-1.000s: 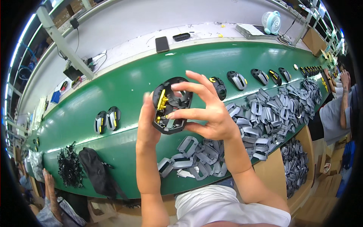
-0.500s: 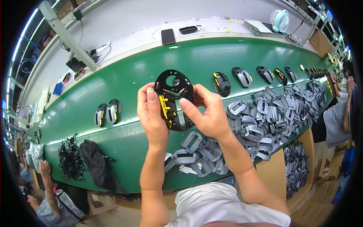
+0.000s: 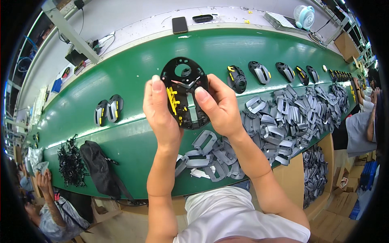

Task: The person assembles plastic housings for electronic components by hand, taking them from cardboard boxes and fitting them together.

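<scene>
A black oval plastic shell (image 3: 187, 95), with a round opening at its far end and yellow clips along its left side, is held up over the green table. Its inner face is turned toward me. My left hand (image 3: 159, 109) grips the left edge, thumb along the rim by the yellow clips. On the other edge my right hand (image 3: 222, 106) has hold of it, with the thumb pressed on the inner face and the fingers behind. The shell's underside is hidden by the hands.
Grey plastic frames (image 3: 279, 121) lie heaped at the right. Black-and-grey shells (image 3: 259, 73) stand in a row beyond, and a pair (image 3: 108, 110) at the left. Small black parts (image 3: 72, 162) and a black bag (image 3: 101, 170) lie front left. Co-workers sit at both sides.
Both hands still hold the black shell, which now appears slightly higher. My right thumb has shifted up along its inner face. The surroundings have shifted a little in view.
</scene>
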Available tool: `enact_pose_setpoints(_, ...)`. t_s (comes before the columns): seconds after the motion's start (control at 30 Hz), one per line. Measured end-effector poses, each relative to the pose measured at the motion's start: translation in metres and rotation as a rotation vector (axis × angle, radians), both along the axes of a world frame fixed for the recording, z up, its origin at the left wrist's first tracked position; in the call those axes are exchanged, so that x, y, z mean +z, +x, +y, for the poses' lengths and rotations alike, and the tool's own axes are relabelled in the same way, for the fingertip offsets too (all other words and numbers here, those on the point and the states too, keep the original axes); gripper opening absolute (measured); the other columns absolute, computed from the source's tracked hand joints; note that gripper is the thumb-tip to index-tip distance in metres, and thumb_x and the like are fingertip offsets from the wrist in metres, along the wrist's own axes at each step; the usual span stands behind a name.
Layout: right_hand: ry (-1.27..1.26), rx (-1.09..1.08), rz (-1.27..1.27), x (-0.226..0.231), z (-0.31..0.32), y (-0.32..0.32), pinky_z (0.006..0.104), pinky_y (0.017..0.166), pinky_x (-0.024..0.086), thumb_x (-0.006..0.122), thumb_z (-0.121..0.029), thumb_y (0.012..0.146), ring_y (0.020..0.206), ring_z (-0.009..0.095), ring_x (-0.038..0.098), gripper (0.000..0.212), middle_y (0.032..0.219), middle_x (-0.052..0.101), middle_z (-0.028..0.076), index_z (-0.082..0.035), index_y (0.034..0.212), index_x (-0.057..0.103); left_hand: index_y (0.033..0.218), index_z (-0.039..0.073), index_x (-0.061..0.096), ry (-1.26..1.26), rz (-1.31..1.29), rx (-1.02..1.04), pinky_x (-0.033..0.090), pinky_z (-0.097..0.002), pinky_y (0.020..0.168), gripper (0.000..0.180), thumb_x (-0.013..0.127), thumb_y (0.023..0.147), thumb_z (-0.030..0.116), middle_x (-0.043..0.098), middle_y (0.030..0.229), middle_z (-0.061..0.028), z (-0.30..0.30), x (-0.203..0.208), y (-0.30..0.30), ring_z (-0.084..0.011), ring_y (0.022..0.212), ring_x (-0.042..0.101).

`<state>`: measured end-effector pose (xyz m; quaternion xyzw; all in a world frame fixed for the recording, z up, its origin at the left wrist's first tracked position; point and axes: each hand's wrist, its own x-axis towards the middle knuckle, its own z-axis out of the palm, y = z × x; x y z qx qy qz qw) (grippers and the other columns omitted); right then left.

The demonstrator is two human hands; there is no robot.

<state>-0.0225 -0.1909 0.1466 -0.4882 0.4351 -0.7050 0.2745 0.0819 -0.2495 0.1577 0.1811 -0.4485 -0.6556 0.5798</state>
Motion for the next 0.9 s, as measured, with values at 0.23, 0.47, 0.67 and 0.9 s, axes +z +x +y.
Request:
enact_pose_setpoints(0.23,0.019,0.112,-0.126,0.004,0.005,0.005,0.0194,0.057,0.037,0.059,-0.030,0.087,0.064,0.004,0.043,0.030,0.069,0.048,-0.001,0.000,0.086,0.052,0.105,0.004,0.039,-0.090,0.104,0.111,0.045,-0.0201,0.067,0.024,0.051,0.093,0.021,0.056,0.086,-0.0055,0.011,0.010,0.002,-0.0078,0.075,0.054)
enact_pose_setpoints(0.47,0.034,0.174,-0.215,0.011,0.010,0.007,0.0200,0.061,0.040,0.063,-0.024,0.084,0.066,0.004,0.046,0.025,0.072,0.051,-0.001,-0.001,0.086,0.053,0.106,0.003,0.037,-0.094,0.086,0.121,0.044,-0.0210,0.068,0.025,0.050,0.093,0.020,0.054,0.085,-0.0056,0.018,0.013,0.003,-0.0087,0.075,0.053)
enact_pose_setpoints(0.67,-0.072,0.119,0.127,0.009,0.009,-0.009,0.0246,0.069,0.044,0.064,-0.010,0.072,0.069,0.009,0.052,0.020,0.072,0.056,0.003,0.001,0.086,0.055,0.107,0.000,0.034,-0.304,0.021,0.165,0.040,-0.0204,0.069,0.028,0.050,0.091,0.017,0.051,0.086,-0.0090,0.017,0.008,0.003,-0.0093,0.075,0.049)
enact_pose_setpoints(0.9,-0.014,0.049,0.076,0.004,0.006,-0.006,0.0264,0.066,0.043,0.062,-0.012,0.073,0.065,0.011,0.050,0.018,0.069,0.055,0.006,0.002,0.083,0.057,0.107,-0.001,0.033,-0.383,-0.068,0.248,0.040,-0.0219,0.069,0.029,0.050,0.090,0.016,0.049,0.084,-0.0087,0.018,0.007,0.001,-0.0103,0.076,0.048)
